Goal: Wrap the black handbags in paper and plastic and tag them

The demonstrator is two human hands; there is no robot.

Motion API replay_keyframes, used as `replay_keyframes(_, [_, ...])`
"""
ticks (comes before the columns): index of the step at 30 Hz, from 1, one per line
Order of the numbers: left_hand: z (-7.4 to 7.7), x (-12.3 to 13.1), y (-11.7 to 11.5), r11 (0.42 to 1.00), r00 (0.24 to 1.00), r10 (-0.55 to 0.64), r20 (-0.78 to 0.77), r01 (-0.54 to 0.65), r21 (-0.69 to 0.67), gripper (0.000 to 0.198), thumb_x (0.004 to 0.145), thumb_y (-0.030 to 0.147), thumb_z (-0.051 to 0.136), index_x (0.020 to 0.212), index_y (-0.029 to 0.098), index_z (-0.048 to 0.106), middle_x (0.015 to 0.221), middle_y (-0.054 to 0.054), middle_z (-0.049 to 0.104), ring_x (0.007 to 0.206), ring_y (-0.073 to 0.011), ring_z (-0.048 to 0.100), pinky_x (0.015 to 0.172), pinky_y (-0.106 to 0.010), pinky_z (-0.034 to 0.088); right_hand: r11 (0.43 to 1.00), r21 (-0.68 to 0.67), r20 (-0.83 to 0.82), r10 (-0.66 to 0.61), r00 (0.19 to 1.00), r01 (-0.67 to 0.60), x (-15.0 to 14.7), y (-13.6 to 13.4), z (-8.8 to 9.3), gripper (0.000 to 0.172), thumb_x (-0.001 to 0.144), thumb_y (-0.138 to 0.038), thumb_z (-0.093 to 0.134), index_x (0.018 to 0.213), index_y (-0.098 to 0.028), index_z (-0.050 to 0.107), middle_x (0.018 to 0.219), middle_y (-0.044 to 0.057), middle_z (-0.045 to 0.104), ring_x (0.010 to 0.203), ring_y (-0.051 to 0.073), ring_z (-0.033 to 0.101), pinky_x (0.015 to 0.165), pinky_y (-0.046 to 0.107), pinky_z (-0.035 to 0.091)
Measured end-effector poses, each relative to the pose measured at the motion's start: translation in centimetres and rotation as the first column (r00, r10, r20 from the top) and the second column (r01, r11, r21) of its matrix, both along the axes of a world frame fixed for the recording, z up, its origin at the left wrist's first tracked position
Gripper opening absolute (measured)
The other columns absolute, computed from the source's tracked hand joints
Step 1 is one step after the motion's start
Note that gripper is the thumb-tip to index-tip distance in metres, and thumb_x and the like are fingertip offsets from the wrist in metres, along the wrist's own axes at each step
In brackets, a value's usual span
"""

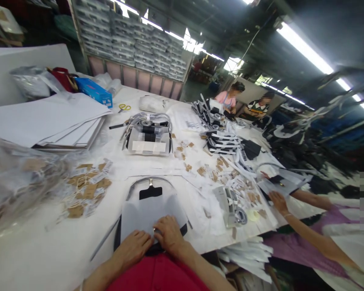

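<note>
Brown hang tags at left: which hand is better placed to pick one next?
Left, most likely. The left hand is nearer those brown hang tags; the right hand sits farther across the pale sheet. Both hands are at that sheet.

Factory wkshop: tube lights (pixel 305 46) o'head, lg worktable (pixel 69 250) w/ stacked pcs (pixel 223 142) + loose tags (pixel 89 189), co-workers (pixel 226 98) nearby.

No legible text, brands, numbers, signs
</note>
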State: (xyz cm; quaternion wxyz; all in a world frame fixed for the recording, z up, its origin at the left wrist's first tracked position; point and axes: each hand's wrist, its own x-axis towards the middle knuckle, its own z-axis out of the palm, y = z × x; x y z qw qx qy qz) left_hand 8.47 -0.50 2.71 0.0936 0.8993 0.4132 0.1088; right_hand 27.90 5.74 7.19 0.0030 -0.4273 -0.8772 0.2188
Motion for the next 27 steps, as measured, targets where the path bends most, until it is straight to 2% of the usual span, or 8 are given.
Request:
replay_keyframes(3, [1.0, 0.1, -0.1, 0.998, 0.998, 0.068, -0.011, -0.068, 0.012, 0.022, 0.09, 0.009, 0.048, 0.105, 0.021, 0.058, 0.09, -0.003, 0.063, 0.083, -0.019, 0.059, 0.077, -0.031, 0.042, 0.999, 0.016, -0.032, 0.033, 0.999, -0.033, 0.1, -0.1, 0.4, 0.032, 0.089, -0.028, 0.06, 0.12, -0.03, 0.059, 0.119, 0.0, 0.066, 0.113, 0.02, 0.055, 0.102, 0.038, 0.034])
replay_keyframes(6, [1.9, -0.3, -0.3, 0.99, 0.99, 0.143, -0.008, -0.143, 0.0, 0.031, 0.09, 0.011, 0.047, 0.119, 0.02, 0.055, 0.111, -0.008, 0.063, 0.103, -0.0218, 0.058, 0.091, -0.037, 0.041, 0.997, 0.073, -0.007, 0.006, 1.0, -0.006, -0.1, -0.2, -0.2, 0.037, 0.093, -0.026, 0.053, 0.131, -0.027, 0.053, 0.13, 0.004, 0.062, 0.126, 0.022, 0.05, 0.112, 0.043, 0.026])
replay_keyframes(10, [1.7, -0.8, -0.7, 0.984, 0.984, 0.177, -0.033, -0.177, 0.011, 0.042, 0.091, 0.015, 0.049, 0.133, 0.018, 0.047, 0.134, -0.012, 0.055, 0.125, -0.0265, 0.048, 0.105, -0.045, 0.032, 0.99, 0.141, -0.013, 0.013, 1.0, -0.011, 0.1, -0.8, -1.5, 0.045, 0.096, -0.033, 0.047, 0.139, -0.02, 0.047, 0.139, 0.011, 0.056, 0.133, 0.026, 0.045, 0.114, 0.048, 0.026])
replay_keyframes(14, [1.4, 0.0, -0.8, 0.986, 0.983, 0.162, -0.085, -0.166, -0.037, 0.052, 0.092, 0.022, 0.051, 0.141, 0.014, 0.038, 0.127, -0.014, 0.058, 0.118, -0.0271, 0.052, 0.1, -0.044, 0.038, 0.981, 0.123, 0.005, 0.148, 0.989, -0.147, 0.9, -1.4, -1.6, 0.068, 0.087, -0.047, 0.06, 0.144, -0.015, 0.041, 0.146, 0.014, 0.048, 0.136, 0.029, 0.04, 0.116, 0.05, 0.023])
replay_keyframes(16, [1.6, 0.9, -0.6, 0.976, 0.969, 0.203, -0.139, -0.211, -0.052, 0.056, 0.091, 0.02, 0.049, 0.144, 0.011, 0.034, 0.117, -0.015, 0.061, 0.107, -0.0269, 0.057, 0.092, -0.043, 0.042, 0.981, 0.095, 0.043, 0.168, 0.985, -0.172, 0.8, -1.4, -0.8, 0.077, 0.08, -0.049, 0.067, 0.143, -0.013, 0.042, 0.146, 0.015, 0.047, 0.134, 0.031, 0.042, 0.113, 0.05, 0.029])
replay_keyframes(20, [2.2, 2.1, 0.4, 0.96, 0.942, 0.264, -0.207, -0.277, -0.039, 0.055, 0.089, 0.014, 0.046, 0.143, 0.008, 0.035, 0.112, -0.016, 0.062, 0.1, -0.0277, 0.058, 0.088, -0.044, 0.044, 0.979, 0.056, 0.141, 0.184, 0.973, -0.194, -0.4, -0.1, 1.4, 0.073, 0.073, -0.046, 0.074, 0.134, -0.013, 0.052, 0.129, 0.016, 0.061, 0.114, 0.032, 0.056, 0.101, 0.049, 0.041])
replay_keyframes(23, [2.5, 1.9, 1.1, 0.961, 0.946, 0.25, -0.207, -0.268, -0.066, 0.054, 0.089, 0.012, 0.044, 0.142, 0.007, 0.036, 0.119, -0.017, 0.06, 0.108, -0.0288, 0.056, 0.093, -0.045, 0.043, 0.962, 0.076, 0.14, 0.25, 0.958, -0.262, -0.9, 0.8, 1.9, 0.072, 0.071, -0.048, 0.076, 0.13, -0.012, 0.056, 0.125, 0.016, 0.063, 0.123, 0.033, 0.05, 0.11, 0.051, 0.031])
replay_keyframes(27, [2.3, 1.0, 1.6, 0.973, 0.972, 0.177, -0.153, -0.196, -0.122, 0.052, 0.091, 0.014, 0.044, 0.142, 0.009, 0.037, 0.125, -0.018, 0.059, 0.117, -0.0284, 0.053, 0.099, -0.046, 0.04, 0.958, 0.103, 0.125, 0.253, 0.959, -0.266, -0.1, 0.4, 0.1, 0.074, 0.08, -0.047, 0.069, 0.141, -0.012, 0.045, 0.143, 0.018, 0.05, 0.136, 0.033, 0.039, 0.116, 0.053, 0.02])
